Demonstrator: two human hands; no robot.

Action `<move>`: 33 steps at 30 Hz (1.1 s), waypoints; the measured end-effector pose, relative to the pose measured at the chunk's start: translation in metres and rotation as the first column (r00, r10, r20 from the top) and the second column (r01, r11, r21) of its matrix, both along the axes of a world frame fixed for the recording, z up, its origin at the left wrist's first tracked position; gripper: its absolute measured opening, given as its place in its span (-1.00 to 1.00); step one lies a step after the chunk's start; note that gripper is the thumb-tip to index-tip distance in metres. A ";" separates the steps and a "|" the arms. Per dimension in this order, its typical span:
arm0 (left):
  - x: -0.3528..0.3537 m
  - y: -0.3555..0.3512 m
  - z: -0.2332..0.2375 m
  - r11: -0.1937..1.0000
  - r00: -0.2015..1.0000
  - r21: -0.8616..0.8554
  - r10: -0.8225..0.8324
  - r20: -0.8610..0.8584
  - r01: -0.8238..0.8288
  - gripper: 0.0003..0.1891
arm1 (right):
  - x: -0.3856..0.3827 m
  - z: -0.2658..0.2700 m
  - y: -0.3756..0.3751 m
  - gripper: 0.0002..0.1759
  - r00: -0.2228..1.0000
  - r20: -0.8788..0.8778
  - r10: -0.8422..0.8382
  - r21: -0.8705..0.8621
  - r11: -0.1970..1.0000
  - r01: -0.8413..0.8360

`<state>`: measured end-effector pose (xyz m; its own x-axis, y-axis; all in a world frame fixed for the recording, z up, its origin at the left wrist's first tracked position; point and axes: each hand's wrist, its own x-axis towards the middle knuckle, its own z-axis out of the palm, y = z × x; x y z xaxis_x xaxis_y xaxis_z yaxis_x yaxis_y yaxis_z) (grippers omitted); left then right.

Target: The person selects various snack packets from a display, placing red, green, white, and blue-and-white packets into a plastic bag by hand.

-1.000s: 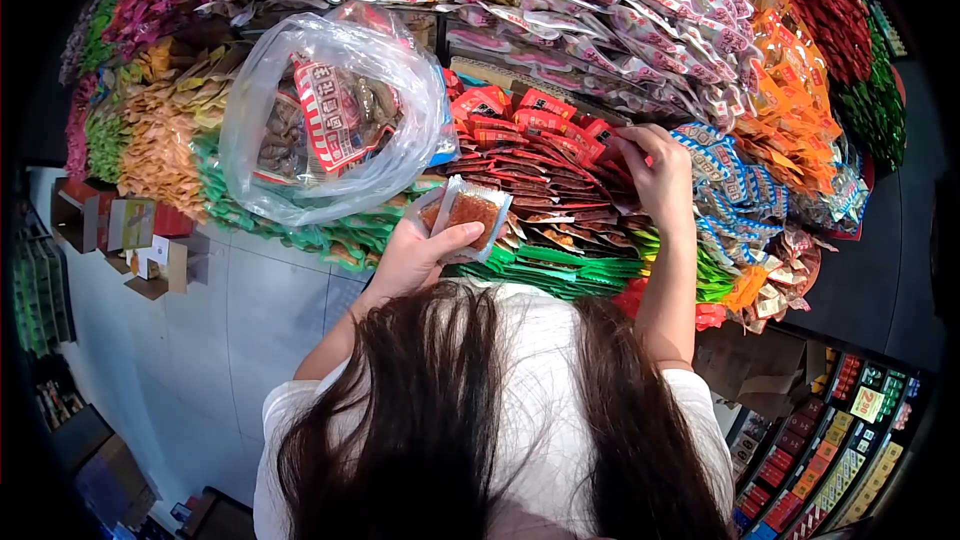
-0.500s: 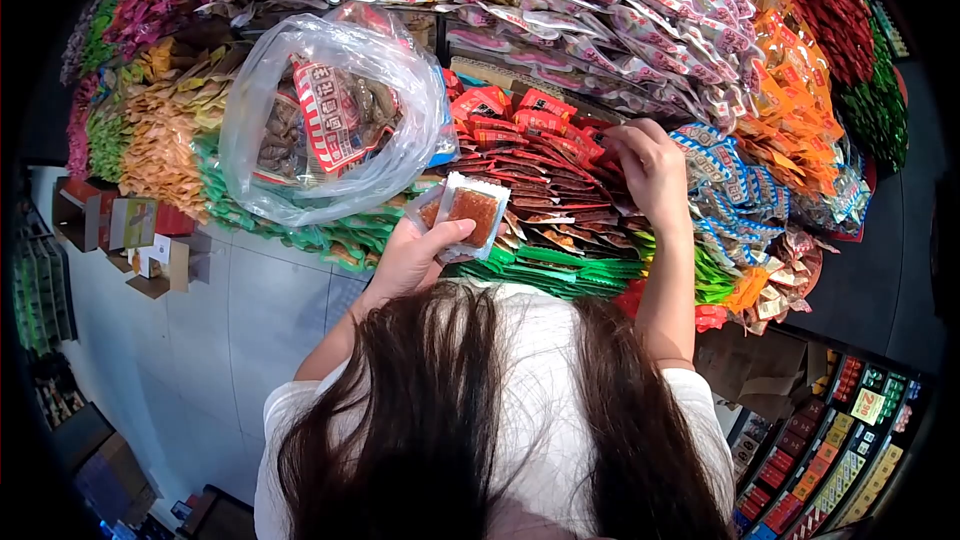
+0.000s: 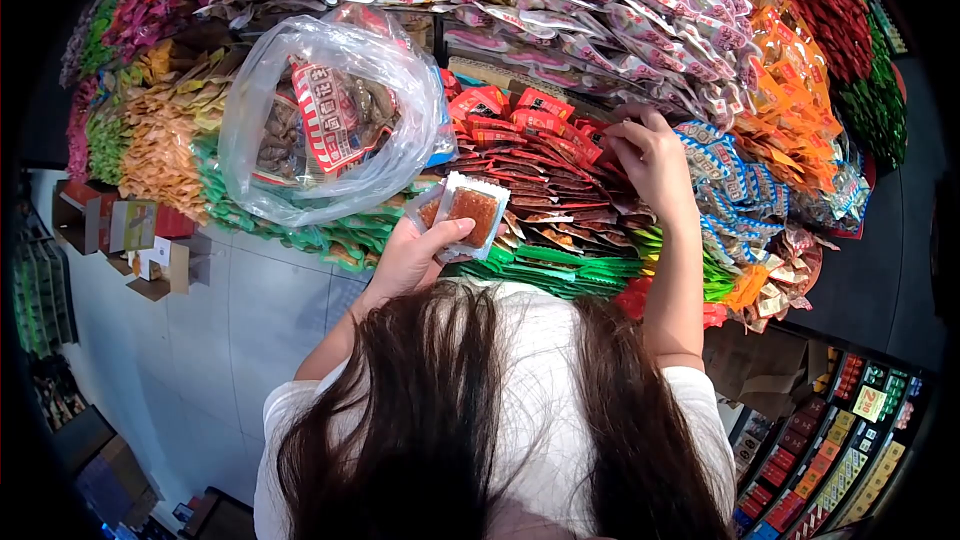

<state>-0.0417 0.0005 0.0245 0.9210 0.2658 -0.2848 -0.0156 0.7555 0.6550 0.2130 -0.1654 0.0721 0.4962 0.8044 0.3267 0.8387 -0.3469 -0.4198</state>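
My left hand (image 3: 418, 250) is closed around several clear snack packets (image 3: 474, 215) with reddish-brown filling, its thumb pressed across the front one. They are held in front of my chest, over the near edge of the display. My right hand (image 3: 648, 155) reaches to the right end of a row of red snack packets (image 3: 540, 175), fingers bent and their tips at the edge of a red packet (image 3: 592, 138). A clear plastic bag (image 3: 240, 130) stands open on the display left of the row, with a red-and-white packet (image 3: 332, 115) inside.
Piles of silver-purple packets (image 3: 600, 20) lie behind the row. Orange packets (image 3: 790, 90) and blue-and-white packets (image 3: 730, 175) are to the right, green packets (image 3: 560, 270) at the near edge. Opened cardboard boxes (image 3: 150, 250) sit on the floor at left; shelves (image 3: 820, 450) stand at lower right.
My right hand has shifted slightly, its fingertips moving a little left and up at the red packets. My left hand and its packets stay where they were.
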 end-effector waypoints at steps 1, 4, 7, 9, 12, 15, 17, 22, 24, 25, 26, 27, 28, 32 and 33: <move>0.000 0.000 0.000 1.000 1.000 -0.001 0.003 0.001 -0.003 -0.64 | 0.002 0.001 0.000 -0.88 0.999 -0.046 0.003 -0.025 1.000 -0.004; 0.000 0.000 0.000 0.997 0.999 0.068 -0.024 -0.034 0.026 -0.57 | 0.006 0.005 -0.001 -0.88 0.999 0.030 0.045 -0.088 0.995 -0.042; -0.002 0.000 -0.006 0.998 0.999 0.066 0.019 -0.047 -0.016 -0.57 | 0.012 -0.001 -0.009 -0.87 0.999 0.021 -0.033 -0.112 0.993 0.035; -0.003 0.001 -0.001 0.998 0.999 0.059 0.028 -0.042 -0.025 -0.56 | 0.012 0.001 -0.015 -0.87 0.998 0.030 -0.053 -0.116 0.992 0.056; -0.005 0.000 -0.002 0.998 0.998 0.050 0.036 -0.044 -0.034 -0.57 | 0.011 0.003 -0.017 -0.88 0.995 0.029 -0.094 -0.124 0.988 0.096; -0.003 0.000 -0.003 0.999 0.999 0.052 0.014 -0.039 -0.012 -0.58 | 0.006 0.011 -0.015 -0.88 0.992 0.103 -0.076 -0.201 0.975 0.096; -0.003 0.000 -0.003 0.998 0.999 0.058 -0.002 -0.032 0.004 -0.59 | 0.000 0.017 -0.011 -0.86 0.965 0.241 -0.102 -0.273 0.947 0.168; -0.002 0.001 -0.002 1.000 1.000 0.003 0.001 0.017 -0.001 -0.64 | -0.004 0.016 0.008 -0.84 0.973 0.207 -0.099 -0.137 0.982 0.129; -0.003 0.000 0.000 1.000 1.000 -0.008 -0.007 0.015 0.007 -0.64 | -0.002 0.007 0.017 -0.83 0.983 0.182 -0.027 -0.021 0.999 0.031; -0.002 0.000 0.000 1.000 1.000 -0.019 -0.012 0.015 0.013 -0.64 | -0.002 0.003 0.023 -0.83 0.987 0.157 -0.019 -0.065 0.997 0.029; -0.002 -0.001 -0.002 1.000 1.000 -0.018 -0.013 0.015 0.014 -0.64 | 0.001 0.000 0.027 -0.83 0.991 0.133 -0.009 -0.108 0.994 0.023; -0.002 -0.001 -0.004 1.000 1.000 -0.011 -0.005 0.009 0.005 -0.64 | 0.004 -0.001 0.031 -0.82 0.995 0.100 -0.002 -0.172 0.985 0.019; -0.003 -0.001 -0.006 1.000 1.000 -0.003 0.006 0.004 -0.006 -0.64 | 0.004 0.001 0.032 -0.82 0.995 0.101 0.002 -0.171 0.985 0.016; -0.004 -0.001 -0.006 0.998 1.000 0.057 0.022 -0.020 -0.021 -0.59 | 0.011 0.003 0.033 -0.79 0.992 0.119 -0.050 -0.299 0.951 0.084; -0.004 -0.001 -0.006 0.998 0.999 0.047 0.032 -0.024 -0.031 -0.58 | 0.013 0.003 0.034 -0.79 0.990 0.137 -0.043 -0.322 0.943 0.086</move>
